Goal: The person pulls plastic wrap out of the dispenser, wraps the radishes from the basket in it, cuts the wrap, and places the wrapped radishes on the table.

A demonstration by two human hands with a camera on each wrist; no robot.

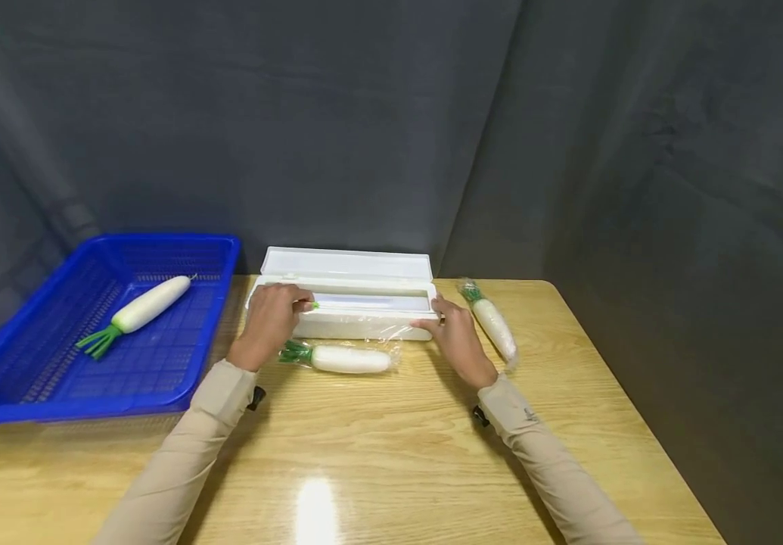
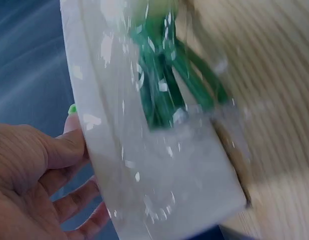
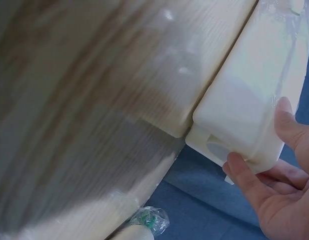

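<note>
A white cling film dispenser lies with its lid raised, the film roll showing inside. At its left part, my left hand pinches the small green slide cutter on the front edge. My right hand grips the dispenser's right end, thumb on the front edge and a finger at the end wall. Right before the dispenser lies a white radish under clear film, its green stalks pointing left. Film also hangs over the dispenser's front.
On the left, a blue plastic basket holds an unwrapped white radish. A film-wrapped radish lies beyond my right hand on the wooden table. Dark curtains stand behind the table and along its right side.
</note>
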